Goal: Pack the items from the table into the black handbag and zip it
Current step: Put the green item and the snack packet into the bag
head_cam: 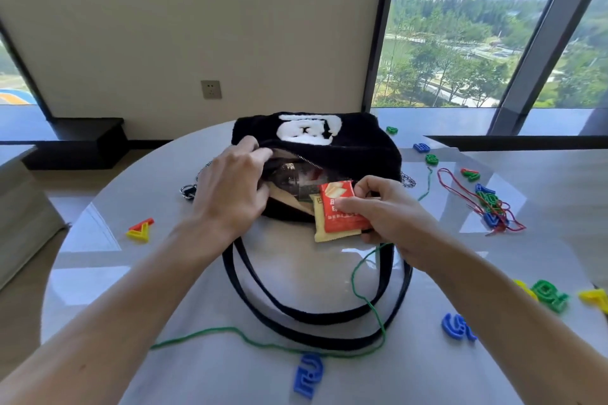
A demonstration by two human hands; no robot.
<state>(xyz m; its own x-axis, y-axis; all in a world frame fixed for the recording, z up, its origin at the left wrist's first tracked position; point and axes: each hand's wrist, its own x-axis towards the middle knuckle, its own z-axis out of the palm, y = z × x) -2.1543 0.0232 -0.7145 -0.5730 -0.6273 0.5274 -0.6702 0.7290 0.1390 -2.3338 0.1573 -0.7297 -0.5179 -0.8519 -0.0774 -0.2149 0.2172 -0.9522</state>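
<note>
The black fuzzy handbag with a white patch lies on the round table, its zipper open and its mouth facing me. My left hand grips the left rim of the opening and holds it apart. My right hand pinches an orange-red snack packet stacked on a pale yellow packet, both halfway into the bag's mouth. Shiny wrapped items lie inside the bag. The bag's two black handles loop toward me on the table.
Coloured plastic letters and numbers lie scattered on the grey table: red-yellow ones at left, blue near me, green and yellow at right. A green cord crosses the handles. Red string tangles with letters at right.
</note>
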